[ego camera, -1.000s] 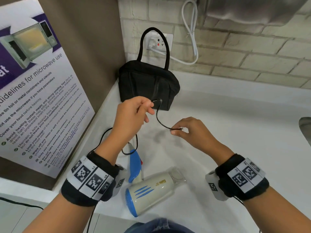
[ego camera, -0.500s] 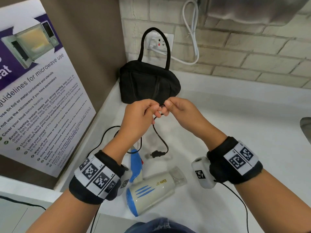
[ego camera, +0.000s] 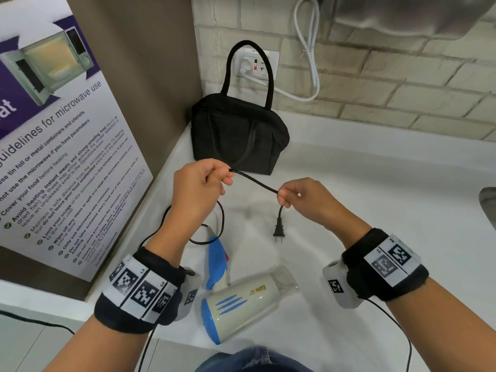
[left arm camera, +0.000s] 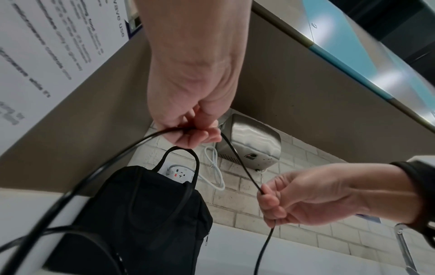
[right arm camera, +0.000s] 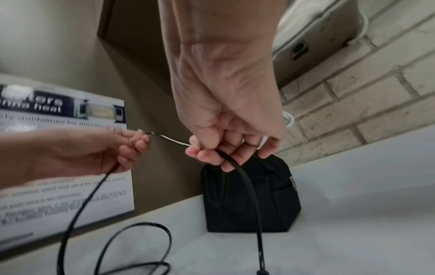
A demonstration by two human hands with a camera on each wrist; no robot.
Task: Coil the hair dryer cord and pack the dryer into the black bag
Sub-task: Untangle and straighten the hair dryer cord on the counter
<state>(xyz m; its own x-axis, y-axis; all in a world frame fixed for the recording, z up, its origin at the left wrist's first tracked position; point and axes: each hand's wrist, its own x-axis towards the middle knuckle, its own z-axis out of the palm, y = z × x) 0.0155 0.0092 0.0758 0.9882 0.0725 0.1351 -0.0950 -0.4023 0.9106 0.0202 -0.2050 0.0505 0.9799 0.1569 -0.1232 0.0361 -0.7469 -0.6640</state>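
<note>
Currently, both hands hold the black cord (ego camera: 255, 181) above the white counter (ego camera: 375, 197). The left hand (ego camera: 198, 189) pinches the cord between thumb and curled fingers (left arm camera: 195, 135); the right hand (ego camera: 303, 197) grips it with its fingers (right arm camera: 212, 154) curled round it. A short span of cord runs between the two hands, sloping down toward the right hand.

Below the right hand, the free end hangs down and ends in the plug (ego camera: 279, 232), which hangs just above the counter or rests on it; the pictures do not show which. From the left hand, the cord drops in a loose loop (right arm camera: 132, 247) onto the counter and runs to the dryer handle (ego camera: 216, 261).

The dryer (ego camera: 241, 299) lies on its side on the counter near the front edge, between the two wrists in the head view. Its body is cream with blue stripes and a blue rear grille; the clear nozzle points right. The blue handle points away from the person.

The bag (ego camera: 236, 135) stands upright at the back left corner of the counter, against the brown side panel (ego camera: 150, 76) and near the brick wall (ego camera: 389, 89). One carry strap stands up; the bag top appears closed.

A microwave-use poster (ego camera: 59, 146) hangs on the side panel. A wall socket (ego camera: 257, 65) with a white cable (ego camera: 308, 49) sits behind the bag. A steel hand dryer (left arm camera: 249, 143) is mounted on the wall above.
</note>
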